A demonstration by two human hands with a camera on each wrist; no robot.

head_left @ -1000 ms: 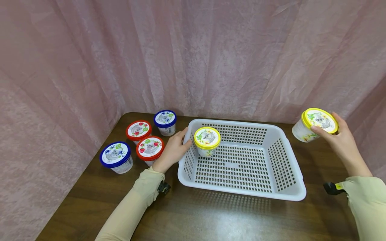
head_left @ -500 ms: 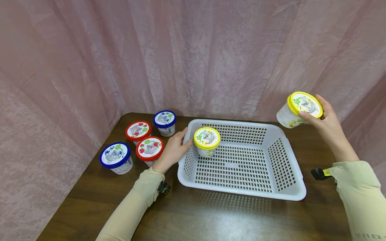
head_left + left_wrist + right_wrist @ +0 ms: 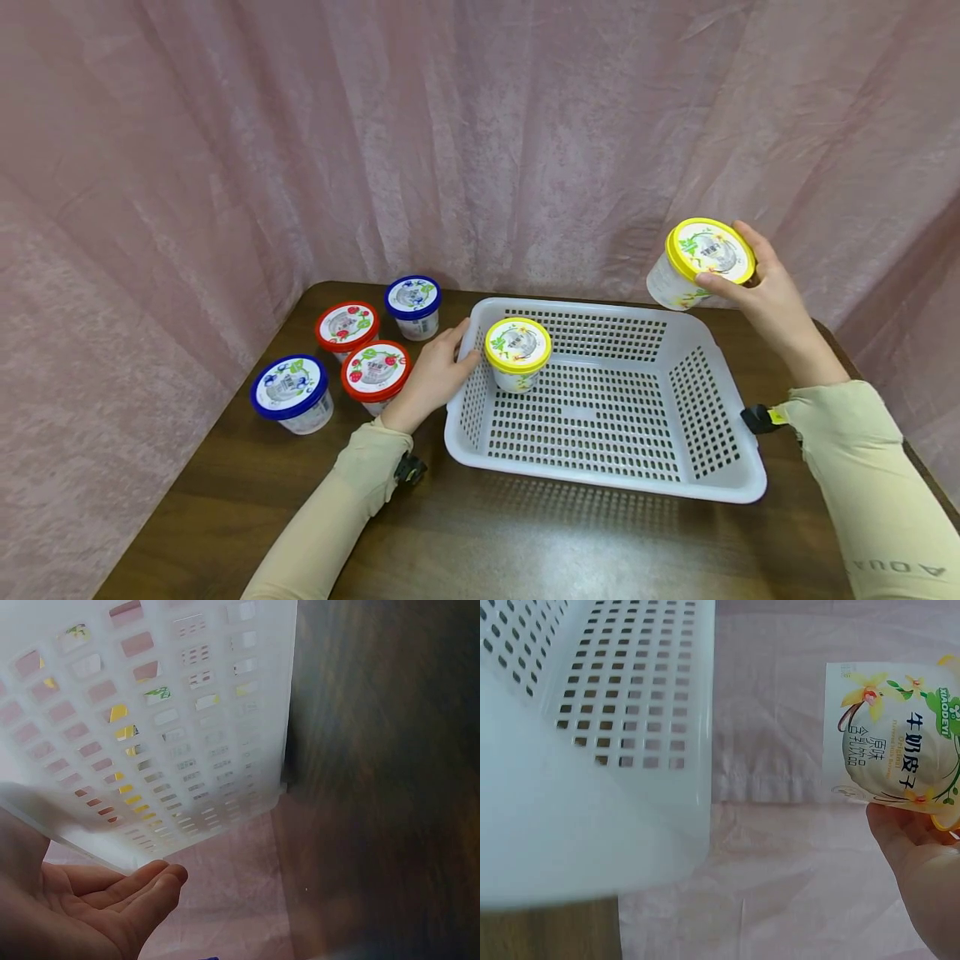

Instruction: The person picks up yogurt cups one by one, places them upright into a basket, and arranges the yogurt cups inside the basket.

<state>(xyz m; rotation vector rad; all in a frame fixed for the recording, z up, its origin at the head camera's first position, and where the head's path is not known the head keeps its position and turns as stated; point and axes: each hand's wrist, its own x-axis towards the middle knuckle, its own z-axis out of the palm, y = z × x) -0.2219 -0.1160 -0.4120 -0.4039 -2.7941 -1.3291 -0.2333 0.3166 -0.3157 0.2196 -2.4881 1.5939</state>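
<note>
My right hand [image 3: 780, 304] grips a white tub with a yellow lid [image 3: 716, 248], thumb and fingers around its lid end. It is held tilted in the air, above the back right corner of the white plastic basket [image 3: 600, 483]. Printed flowers and lettering show on the side of this tub [image 3: 892, 742] in the right wrist view. My left hand [image 3: 431, 375] holds the basket's left rim, its thumb over the inner side; the left wrist view shows the fingers [image 3: 154, 896] along the outside of the rim. Inside the basket, a second yellow-lidded tub [image 3: 517, 346] stands upright at the left end.
Left of the basket stand two red-lidded tubs, one nearer [image 3: 375, 371] and one farther back [image 3: 347, 327]. Two blue-lidded tubs flank them, one at the left [image 3: 291, 387] and one behind [image 3: 412, 298]. A pink curtain [image 3: 562, 150] hangs behind the brown wooden table [image 3: 480, 550].
My right hand has lifted the yellow-lidded tub and carried it leftward, from right of the basket to above its back right corner. My left hand has stayed on the rim.
</note>
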